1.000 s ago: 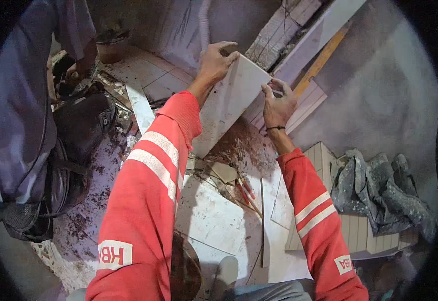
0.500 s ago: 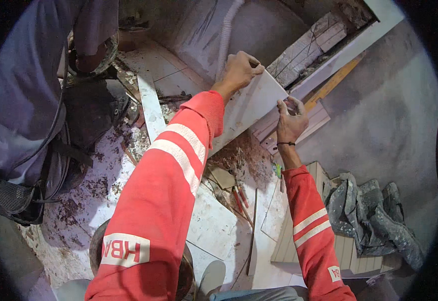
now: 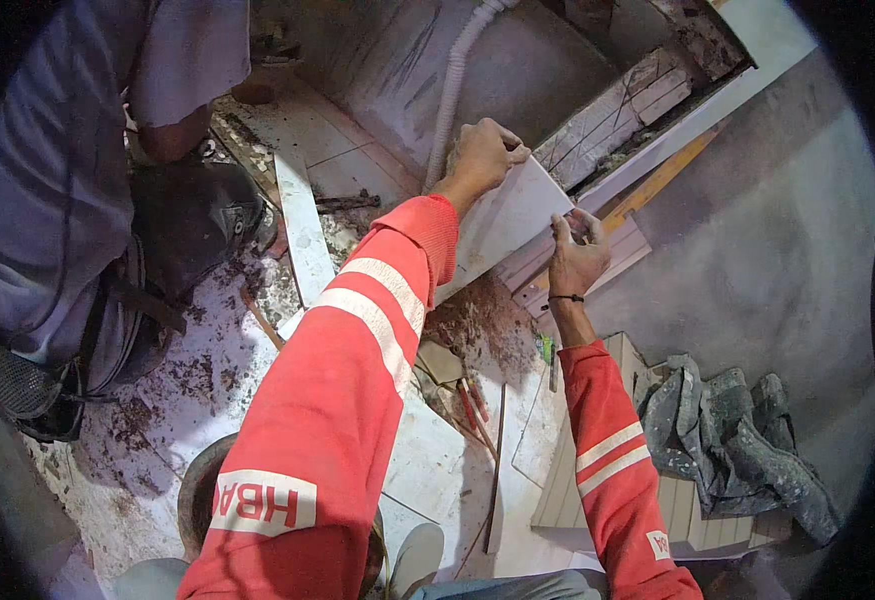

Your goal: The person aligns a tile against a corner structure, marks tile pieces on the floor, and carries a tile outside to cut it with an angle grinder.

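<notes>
A white rectangular tile [image 3: 513,218] is held between my two hands, tilted in front of a recess in the wall. My left hand [image 3: 483,156] grips its upper edge, thumb and fingers pinched together. At the right corner, my right hand [image 3: 577,256] pinches the tile between thumb and fingers. Both arms wear red sleeves with pale stripes, and a dark band circles the right wrist. Part of the tile's left side is hidden behind my left forearm.
A ribbed white hose [image 3: 451,95] hangs behind my left hand. A yellow level [image 3: 657,180] leans by the wall. Dusty grey cloth [image 3: 727,430] lies over stacked tiles [image 3: 597,500] at right. A co-worker [image 3: 47,190] crouches at left. Red-handled pliers [image 3: 474,400] lie on the dirty floor.
Both hands and the tile sit slightly lower in the picture, while the view has shifted a little. The co-worker's arm at upper left has moved. My grip on the tile looks the same.
</notes>
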Demonstrator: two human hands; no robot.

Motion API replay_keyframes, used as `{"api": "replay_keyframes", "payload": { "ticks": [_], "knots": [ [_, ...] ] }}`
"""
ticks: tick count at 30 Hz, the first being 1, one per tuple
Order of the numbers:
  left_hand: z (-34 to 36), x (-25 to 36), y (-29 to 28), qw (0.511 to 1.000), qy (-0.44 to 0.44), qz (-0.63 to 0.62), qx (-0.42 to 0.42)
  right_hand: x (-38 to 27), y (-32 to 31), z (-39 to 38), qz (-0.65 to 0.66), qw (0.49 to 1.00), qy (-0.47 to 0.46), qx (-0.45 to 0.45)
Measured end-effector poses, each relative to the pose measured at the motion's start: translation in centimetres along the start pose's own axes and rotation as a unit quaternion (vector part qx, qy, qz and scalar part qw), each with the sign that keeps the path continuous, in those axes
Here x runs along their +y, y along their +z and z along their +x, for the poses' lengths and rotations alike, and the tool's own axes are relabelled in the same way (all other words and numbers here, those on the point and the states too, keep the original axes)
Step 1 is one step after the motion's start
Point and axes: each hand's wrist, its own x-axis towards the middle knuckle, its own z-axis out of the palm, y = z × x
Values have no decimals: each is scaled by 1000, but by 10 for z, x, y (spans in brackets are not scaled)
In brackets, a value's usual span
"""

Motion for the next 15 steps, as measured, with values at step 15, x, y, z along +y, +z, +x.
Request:
{"api": "replay_keyframes", "payload": {
  "ticks": [15],
  "knots": [
    [-2,-8,7,996,77,22,46,3,0,1,21,1000,9,-2]
  ]
}}
